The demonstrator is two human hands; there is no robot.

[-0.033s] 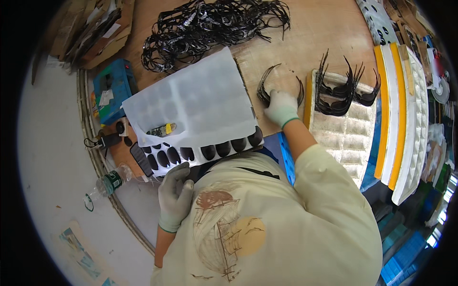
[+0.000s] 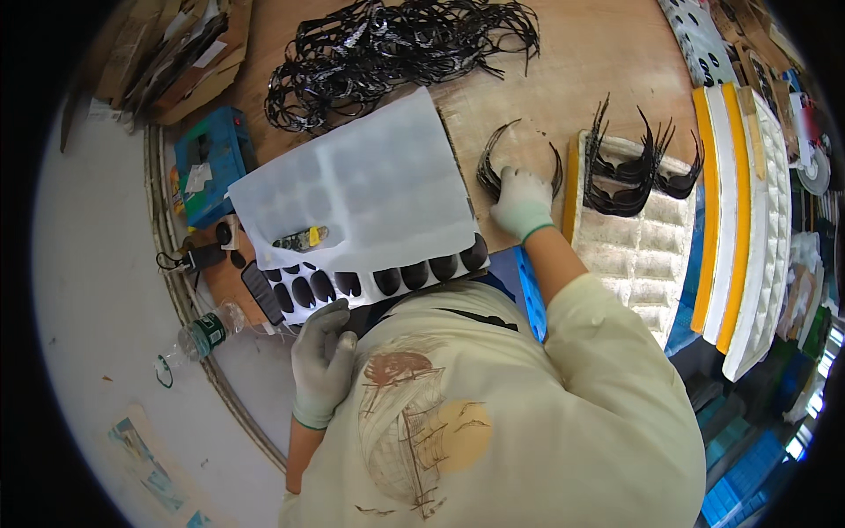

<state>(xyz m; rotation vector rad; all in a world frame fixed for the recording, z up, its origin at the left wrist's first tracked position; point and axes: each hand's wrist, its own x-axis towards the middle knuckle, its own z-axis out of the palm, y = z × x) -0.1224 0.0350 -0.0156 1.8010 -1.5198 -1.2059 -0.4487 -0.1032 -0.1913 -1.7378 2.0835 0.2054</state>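
My right hand (image 2: 524, 201), in a white glove with a green cuff, is closed over the middle of a black curved strap piece (image 2: 487, 172) on the wooden table. Both thin ends of that piece curve up past my fingers; its middle is hidden beneath them. My left hand (image 2: 322, 365), in a grey-white glove, hovers close to my body with the thumb apart from the fingers and nothing in it. Just beyond it lies a panel with rows of dark oval pieces (image 2: 415, 275), mostly covered by a translucent white sheet (image 2: 352, 185). A small yellow-and-dark tool (image 2: 302, 238) rests on the sheet.
A heap of black straps (image 2: 387, 57) lies at the table's far side. On the right, a white foam tray (image 2: 634, 264) holds several black curved pieces (image 2: 620, 198), beside stacked yellow-edged trays (image 2: 713, 220). To the left are a blue box (image 2: 213, 167), a phone (image 2: 261, 292) and a plastic bottle (image 2: 204, 334).
The whole view has shifted very slightly. Both hands and the black strap piece keep their places.
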